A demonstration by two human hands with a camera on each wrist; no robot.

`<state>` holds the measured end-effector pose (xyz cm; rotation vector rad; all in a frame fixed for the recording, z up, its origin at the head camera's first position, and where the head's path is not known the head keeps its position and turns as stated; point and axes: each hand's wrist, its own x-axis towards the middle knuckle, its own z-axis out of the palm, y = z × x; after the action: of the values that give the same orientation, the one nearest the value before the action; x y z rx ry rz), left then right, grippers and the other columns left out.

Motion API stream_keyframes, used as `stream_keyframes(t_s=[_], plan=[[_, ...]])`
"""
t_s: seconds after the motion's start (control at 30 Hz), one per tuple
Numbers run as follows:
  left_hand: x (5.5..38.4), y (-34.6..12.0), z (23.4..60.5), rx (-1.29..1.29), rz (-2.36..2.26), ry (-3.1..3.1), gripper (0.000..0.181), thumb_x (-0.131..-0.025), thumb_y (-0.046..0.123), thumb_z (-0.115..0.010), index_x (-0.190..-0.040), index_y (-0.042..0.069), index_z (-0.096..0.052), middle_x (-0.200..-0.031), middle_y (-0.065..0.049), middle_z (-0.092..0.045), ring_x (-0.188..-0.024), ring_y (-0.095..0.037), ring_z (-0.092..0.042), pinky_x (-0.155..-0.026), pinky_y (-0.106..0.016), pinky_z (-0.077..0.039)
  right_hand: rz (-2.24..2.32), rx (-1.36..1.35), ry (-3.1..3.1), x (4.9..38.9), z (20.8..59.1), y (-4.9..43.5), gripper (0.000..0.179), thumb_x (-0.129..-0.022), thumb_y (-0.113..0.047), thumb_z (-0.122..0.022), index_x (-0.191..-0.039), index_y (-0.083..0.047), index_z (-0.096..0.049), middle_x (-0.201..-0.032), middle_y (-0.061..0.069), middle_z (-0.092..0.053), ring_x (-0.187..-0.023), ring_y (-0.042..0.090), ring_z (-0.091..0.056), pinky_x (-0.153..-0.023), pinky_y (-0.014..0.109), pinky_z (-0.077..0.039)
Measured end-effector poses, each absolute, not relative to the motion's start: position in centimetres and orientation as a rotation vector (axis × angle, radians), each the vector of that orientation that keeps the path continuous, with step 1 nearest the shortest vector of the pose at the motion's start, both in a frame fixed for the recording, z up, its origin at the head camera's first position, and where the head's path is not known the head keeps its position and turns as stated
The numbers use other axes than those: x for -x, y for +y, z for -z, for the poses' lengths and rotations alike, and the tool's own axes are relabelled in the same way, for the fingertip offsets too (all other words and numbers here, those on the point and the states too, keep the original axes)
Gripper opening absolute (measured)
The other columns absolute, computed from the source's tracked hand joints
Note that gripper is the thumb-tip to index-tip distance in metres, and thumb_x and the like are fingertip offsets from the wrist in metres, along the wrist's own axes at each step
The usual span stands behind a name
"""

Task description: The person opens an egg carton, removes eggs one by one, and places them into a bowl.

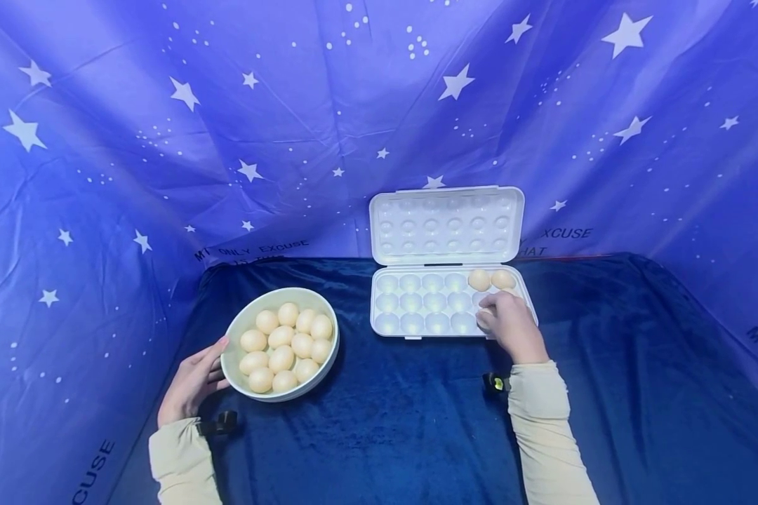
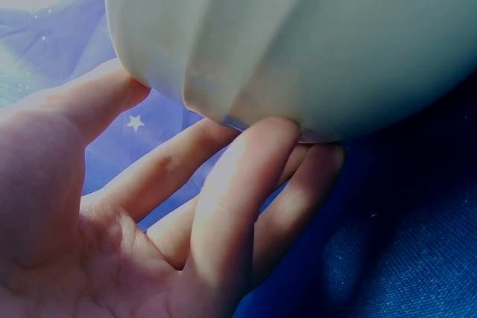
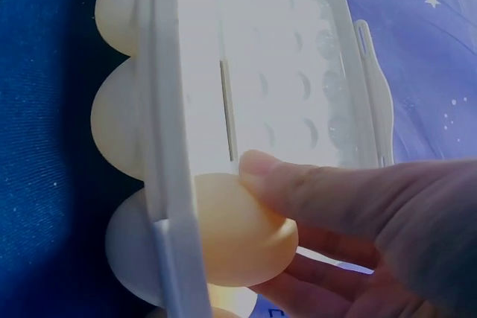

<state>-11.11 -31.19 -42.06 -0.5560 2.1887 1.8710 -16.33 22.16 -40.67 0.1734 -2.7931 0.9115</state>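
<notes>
My left hand [image 1: 189, 379] holds a pale green bowl [image 1: 318, 379] at its left side. The thumb is at its upper side and the fingers curl under its base, seen close in the left wrist view. Several light-brown eggs [image 1: 281, 337] lie heaped in the bowl. My right hand [image 1: 512, 326] is over the right end of a white plastic egg carton [image 1: 434, 303] with its lid up. There it pinches an egg [image 3: 242, 236] between thumb and fingers, low in a front-row cup. Two more eggs [image 1: 479, 280] sit in the back row at the right.
The carton lid [image 1: 448, 224] leans back near a blue star-print cloth [image 1: 335, 126] that hangs behind and at both sides. Dark blue velvety fabric [image 1: 379, 435] covers the table. A black wrist camera [image 1: 495, 384] sits by the right cuff.
</notes>
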Motion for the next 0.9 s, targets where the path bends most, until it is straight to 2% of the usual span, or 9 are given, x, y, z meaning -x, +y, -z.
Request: stream_keyframes(t_s=[0.27,0.47,0.73,0.9], plan=[[11.1,-31.3,42.2,0.550,-1.879,2.182,0.076,-0.100,0.049,-0.055,-0.150,-0.005,-0.034,-0.102,0.005,-0.069,-0.086,-0.001,-0.068,-0.076,-0.026,-0.059,-0.979,-0.171,-2.729,16.0,40.1,21.9,0.016,-0.087,-0.001,-0.071,-0.100,0.007,-0.073,-0.102,0.023,-0.071,-0.097,0.040,-0.066,-0.090,0.054,-0.051],[11.0,-31.5,42.2,0.551,-1.876,2.180,0.076,-0.099,0.049,-0.055,-0.150,-0.004,-0.034,-0.103,0.005,-0.069,-0.086,-0.001,-0.067,-0.076,-0.026,-0.059,-1.039,-0.181,-2.688,15.9,39.6,21.0,0.019,-0.091,-0.004,-0.070,-0.106,0.008,-0.071,-0.106,0.024,-0.070,-0.097,0.039,-0.066,-0.089,0.054,-0.051],[10.9,-31.6,42.2,0.573,-1.874,2.187,0.076,-0.099,0.050,-0.055,-0.149,-0.004,-0.036,-0.101,0.006,-0.069,-0.086,-0.002,-0.068,-0.076,-0.026,-0.059,-1.051,-0.207,-2.625,15.9,39.3,19.4,0.022,-0.091,-0.006,-0.071,-0.110,0.006,-0.070,-0.111,0.023,-0.069,-0.100,0.038,-0.065,-0.089,0.053,-0.050],[11.1,-31.4,42.3,0.586,-1.882,2.179,0.076,-0.098,0.051,-0.057,-0.149,-0.003,-0.038,-0.103,0.002,-0.070,-0.085,-0.006,-0.070,-0.075,-0.028,-0.060,-1.097,-0.287,-2.602,15.8,38.9,17.8,0.022,-0.092,-0.010,-0.070,-0.109,0.004,-0.071,-0.112,0.021,-0.069,-0.105,0.037,-0.064,-0.093,0.052,-0.049]])
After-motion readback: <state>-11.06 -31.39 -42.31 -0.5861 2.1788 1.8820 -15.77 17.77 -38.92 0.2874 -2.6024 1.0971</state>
